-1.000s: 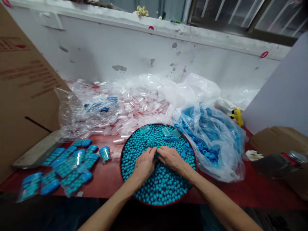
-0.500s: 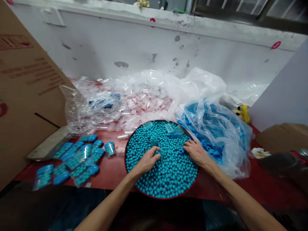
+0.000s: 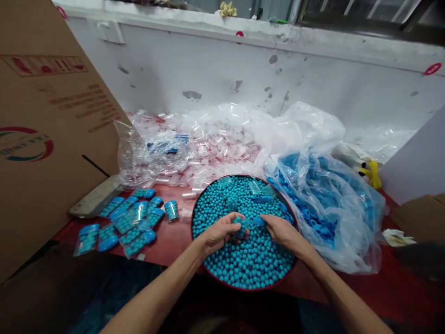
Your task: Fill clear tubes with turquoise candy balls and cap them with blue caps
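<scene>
A round red-rimmed tub [image 3: 222, 281] full of small turquoise balls [image 3: 250, 264] stands in front of me. Over the balls, my left hand [image 3: 222, 233] is closed around a clear plastic container [image 3: 239, 227] with turquoise balls inside. To its right, my right hand [image 3: 280, 229] pinches a blue cap [image 3: 258, 221], held a short way from the container. Another ball-filled container [image 3: 232, 202] sits among the balls behind my left hand. Empty clear containers [image 3: 255, 187] and a few blue caps [image 3: 285, 212] rest on the balls near the rim.
Several filled, blue-capped containers [image 3: 132, 222] lie on the red table [image 3: 167, 248] at left, beside a cardboard box [image 3: 62, 116]. Behind the tub is a heap of clear containers [image 3: 222, 148]. At right, a plastic bag [image 3: 358, 227] holds blue caps [image 3: 320, 227].
My left hand has lifted a ball-filled container out of the balls. My right hand has moved left from the tub's right side with a blue cap. The view has shifted left.
</scene>
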`<act>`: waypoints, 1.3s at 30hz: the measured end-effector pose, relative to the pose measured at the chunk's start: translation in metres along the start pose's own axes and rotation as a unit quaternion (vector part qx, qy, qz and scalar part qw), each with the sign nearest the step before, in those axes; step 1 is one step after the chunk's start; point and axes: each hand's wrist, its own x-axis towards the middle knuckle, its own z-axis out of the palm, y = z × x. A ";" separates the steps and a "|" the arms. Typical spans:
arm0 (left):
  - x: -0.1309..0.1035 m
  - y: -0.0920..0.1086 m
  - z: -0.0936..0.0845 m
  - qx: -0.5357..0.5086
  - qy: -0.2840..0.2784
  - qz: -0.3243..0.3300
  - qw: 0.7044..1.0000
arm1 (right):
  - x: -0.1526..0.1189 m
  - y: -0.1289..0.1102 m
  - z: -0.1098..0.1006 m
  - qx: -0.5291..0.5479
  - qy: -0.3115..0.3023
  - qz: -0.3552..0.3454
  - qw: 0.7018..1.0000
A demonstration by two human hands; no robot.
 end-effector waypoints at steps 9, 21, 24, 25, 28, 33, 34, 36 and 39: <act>0.004 -0.006 0.004 0.096 0.041 0.031 0.994 | 0.002 -0.007 0.001 0.159 0.087 0.002 0.983; 0.004 -0.009 0.010 0.183 0.044 0.062 0.980 | -0.004 -0.036 0.007 0.401 0.133 0.015 0.906; 0.004 -0.011 0.010 0.175 0.032 0.065 0.982 | -0.002 -0.033 0.006 0.437 0.143 0.042 0.887; 0.004 -0.011 0.010 0.167 0.030 0.063 0.983 | -0.002 -0.033 0.005 0.438 0.154 0.051 0.884; 0.002 -0.011 0.011 0.149 0.041 0.062 0.986 | -0.007 -0.039 0.002 0.400 0.201 0.042 0.893; 0.001 -0.011 0.017 0.136 0.048 0.078 0.986 | -0.015 -0.048 0.001 0.389 0.225 -0.007 0.894; 0.001 -0.011 0.018 0.129 0.046 0.074 0.988 | -0.015 -0.048 0.002 0.411 0.213 0.008 0.886; 0.001 -0.011 0.020 0.125 0.054 0.062 0.989 | -0.014 -0.044 0.004 0.481 0.177 0.058 0.857; 0.001 -0.011 0.022 0.147 0.074 0.072 0.984 | -0.012 -0.038 0.005 0.572 0.112 0.097 0.807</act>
